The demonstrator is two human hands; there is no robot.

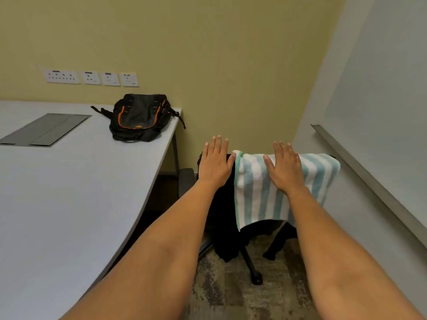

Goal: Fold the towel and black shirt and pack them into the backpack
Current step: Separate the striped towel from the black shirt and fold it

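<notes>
Biggest thing in play is the pale grey surface (69, 192), sweeping in from nine o'clock with plenty of bare top. That looks like the folding space, and it's why the backpack (138, 118) is parked out of the way at its far end, up at eleven o'clock near the wall. The backpack lies flat on its back, black with orange trim. Whether its zips are open I can't tell from here.

Over at three o'clock runs a whiteboard (381, 88) with its tray. Dead centre, an office chair (250, 264) serves as the clothes rail. The black shirt (223, 218) hangs over the left of the chair back, trailing low towards the carpet. Touching it at three o'clock, the blue-and-white striped towel (258, 197) is draped over the top edge, so both pieces hang loose and easy to lift.

Now the hands. The left hand (215, 162) is flat and released, fingers straight, over the top of the black shirt. The right hand (285, 168) is the same, spread over the towel's upper fold. Neither grips anything, and whether the palms touch cloth I can't say.

My read: nothing is folded yet. Both hands are lined up to take a garment off the chair and carry it to ten o'clock.
</notes>
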